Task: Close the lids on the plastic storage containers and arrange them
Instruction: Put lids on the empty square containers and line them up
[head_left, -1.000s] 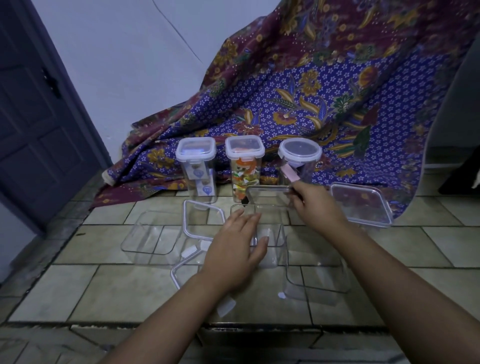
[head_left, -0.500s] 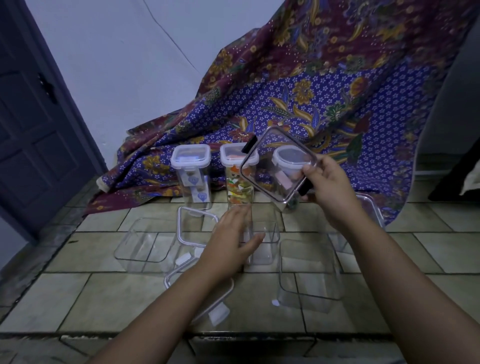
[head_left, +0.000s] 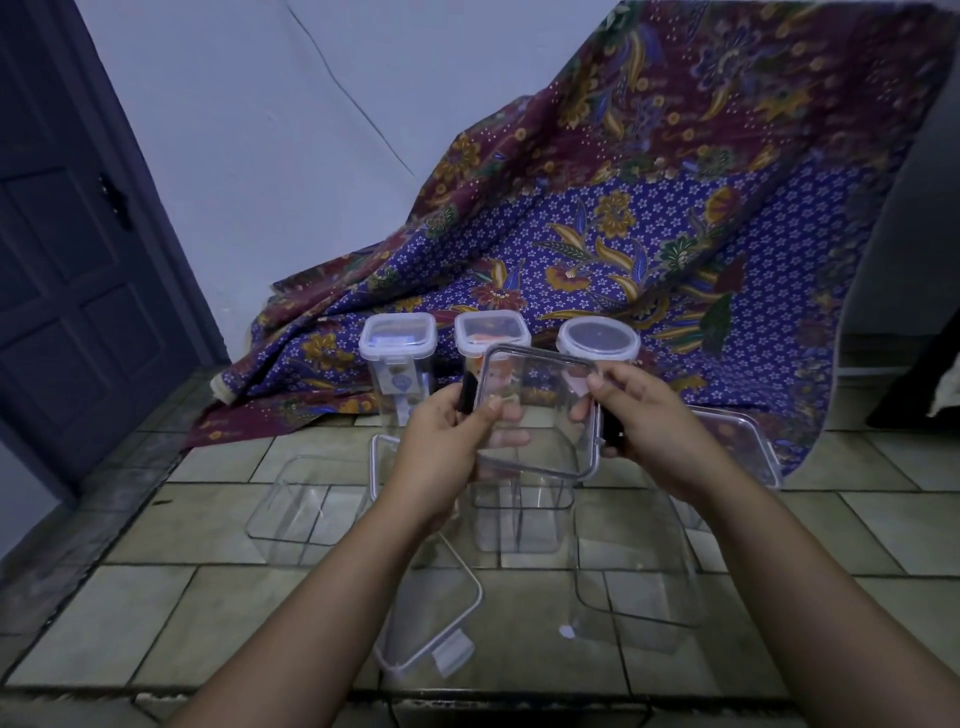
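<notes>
At 6 o'clock I see a loose lid on the floor. Above an open container, my left hand and right hand each pinch one edge of a clear lid. At 12 o'clock, three closed containers stand against a patterned cloth.

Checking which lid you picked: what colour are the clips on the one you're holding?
Black clips on a clear lid, seen in the head view.

Clear lid lifted off the floor, now gripped at both ends; left hand raised from the open container to join right hand
</notes>
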